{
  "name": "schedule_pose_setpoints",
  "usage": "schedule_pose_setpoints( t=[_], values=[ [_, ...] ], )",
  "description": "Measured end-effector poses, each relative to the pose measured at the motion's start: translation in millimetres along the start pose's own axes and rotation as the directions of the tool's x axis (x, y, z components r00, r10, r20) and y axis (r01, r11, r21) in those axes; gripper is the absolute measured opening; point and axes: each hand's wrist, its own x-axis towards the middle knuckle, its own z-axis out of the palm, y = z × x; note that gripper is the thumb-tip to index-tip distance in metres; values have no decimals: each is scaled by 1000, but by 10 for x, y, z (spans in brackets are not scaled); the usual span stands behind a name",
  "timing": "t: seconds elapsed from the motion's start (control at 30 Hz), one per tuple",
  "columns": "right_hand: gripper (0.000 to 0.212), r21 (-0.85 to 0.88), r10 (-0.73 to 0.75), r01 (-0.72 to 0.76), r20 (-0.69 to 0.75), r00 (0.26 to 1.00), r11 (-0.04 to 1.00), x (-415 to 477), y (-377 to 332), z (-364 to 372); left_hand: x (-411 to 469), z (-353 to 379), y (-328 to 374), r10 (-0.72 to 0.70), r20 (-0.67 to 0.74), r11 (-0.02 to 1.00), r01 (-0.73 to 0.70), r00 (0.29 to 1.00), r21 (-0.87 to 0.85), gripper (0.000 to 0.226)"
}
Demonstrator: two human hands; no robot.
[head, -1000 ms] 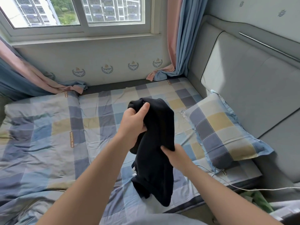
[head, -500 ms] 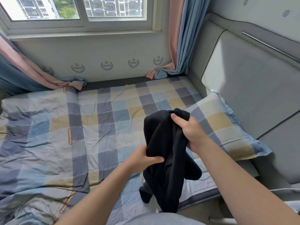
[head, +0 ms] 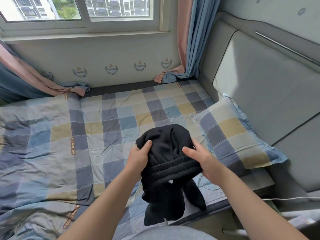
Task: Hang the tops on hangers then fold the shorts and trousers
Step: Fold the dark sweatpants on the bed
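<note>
A checked bed [head: 110,122] lies below a window [head: 83,7], pillow [head: 237,134] at 3 o'clock; black shorts [head: 166,153] hang bunched at 6 o'clock, left hand [head: 138,158] and right hand [head: 200,160] gripping either side.

— What's around the bed [head: 107,129]?
— A checked pillow [head: 237,135] at its right end, against the grey padded headboard [head: 259,87].
— And behind the bed?
— A window [head: 83,13], with pink-and-blue curtains [head: 188,49] pooling onto the bed's far edge.
</note>
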Motion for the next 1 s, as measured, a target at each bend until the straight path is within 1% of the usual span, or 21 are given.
schedule_pose_setpoints(
  t=[0.1, 0.13, 0.17, 0.23, 0.3, 0.33, 0.4, 0.43, 0.47, 0.53, 0.57, 0.6, 0.63, 0.7, 0.73, 0.77, 0.8, 0.87, 0.93, 1.0],
  values=[
    [89, -101, 4, -9, -57, 998, 995, -110, 57, 4, 13, -44, 87, -90, -51, 989, 84, 995, -121, 31],
    [90, -119, -18, 11, -50, 999, 993, -138, 75, 15, 11, -51, 110, -118, -61, 983, 108, 991, -146, 35],
    [87, -127, -55, 50, -35, 998, 991, -153, 89, 33, 5, -60, 129, -151, -68, 976, 138, 986, -166, 40],
    [70, -116, -144, 136, -58, 988, 984, -156, 94, 85, -15, -73, 164, -222, -62, 959, 207, 973, -194, 46],
    [45, -143, -223, 201, -154, 963, 969, -114, 28, 135, -67, -77, 205, -292, -24, 937, 281, 956, -209, 45],
    [35, -199, -254, 214, -203, 946, 956, -79, -27, 153, -88, -76, 220, -311, 6, 926, 305, 950, -222, 44],
    [26, -263, -271, 203, -254, 928, 943, 0, -149, 168, -135, -78, 244, -304, 80, 914, 314, 949, -256, 44],
    [23, -263, -265, 193, -273, 925, 945, 44, -209, 171, -162, -76, 249, -272, 104, 923, 289, 957, -253, 44],
    [20, -263, -258, 182, -293, 921, 948, 90, -258, 171, -175, -71, 242, -212, 109, 951, 231, 971, -206, 44],
    [16, -293, -258, 161, -332, 907, 942, 174, -343, 172, -210, -64, 238, -40, 106, 999, 39, 994, 10, 53],
    [17, -317, -261, 150, -343, 902, 936, 208, -385, 178, -242, -64, 250, 48, 145, 992, -65, 988, 111, 63],
    [18, -344, -260, 136, -345, 902, 929, 238, -423, 186, -271, -64, 263, 117, 215, 972, -156, 970, 177, 72],
    [19, -376, -254, 117, -340, 906, 919, 263, -463, 196, -300, -55, 276, 161, 301, 945, -235, 940, 229, 77],
    [23, -453, -253, 92, -308, 917, 887, 300, -562, 231, -352, 17, 289, 184, 444, 866, -358, 877, 348, 71],
    [26, -489, -260, 97, -279, 924, 867, 317, -617, 253, -368, 77, 277, 194, 477, 823, -407, 857, 397, 65],
    [28, -529, -269, 106, -242, 932, 842, 328, -672, 275, -375, 143, 256, 220, 475, 787, -443, 852, 430, 58],
    [29, -573, -276, 117, -198, 941, 811, 335, -728, 295, -374, 204, 238, 261, 444, 764, -465, 857, 448, 50],
    [29, -656, -265, 132, -108, 958, 743, 343, -810, 313, -374, 299, 251, 337, 363, 748, -481, 869, 456, 39],
    [28, -719, -241, 122, -65, 968, 685, 336, -845, 297, -383, 343, 295, 354, 370, 749, -497, 859, 439, 46],
    [28, -758, -233, 105, -64, 970, 643, 324, -855, 269, -403, 370, 335, 349, 411, 742, -517, 842, 428, 62]
  ],
)
